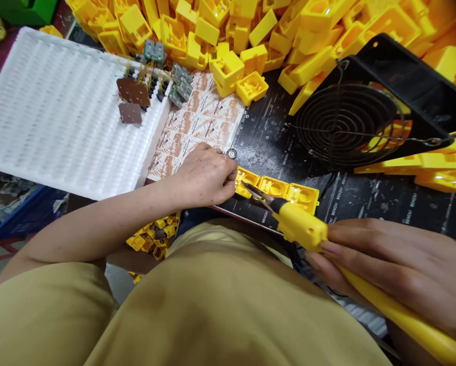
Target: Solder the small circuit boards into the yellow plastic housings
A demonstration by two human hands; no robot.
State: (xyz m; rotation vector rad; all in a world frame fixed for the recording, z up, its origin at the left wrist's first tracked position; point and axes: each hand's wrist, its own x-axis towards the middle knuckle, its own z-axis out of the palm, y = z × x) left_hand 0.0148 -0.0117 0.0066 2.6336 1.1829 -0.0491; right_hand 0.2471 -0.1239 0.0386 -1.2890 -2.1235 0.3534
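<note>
My right hand [395, 274] is wrapped round a yellow soldering iron [304, 226], whose dark tip points left into the leftmost of three yellow plastic housings [277, 190] lined up on the black mat [365, 198]. My left hand [205, 175] rests curled beside that leftmost housing, fingers pinched against its edge; what they hold is hidden. A small round metal part [231, 153] lies just above the fingers.
A large heap of yellow housings [228, 30] fills the back. A black fan with a wire guard [350, 122] stands at the right. A white foam tray [60, 107] at the left carries small circuit boards with wires [136, 94]. Printed cards [197, 122] lie between.
</note>
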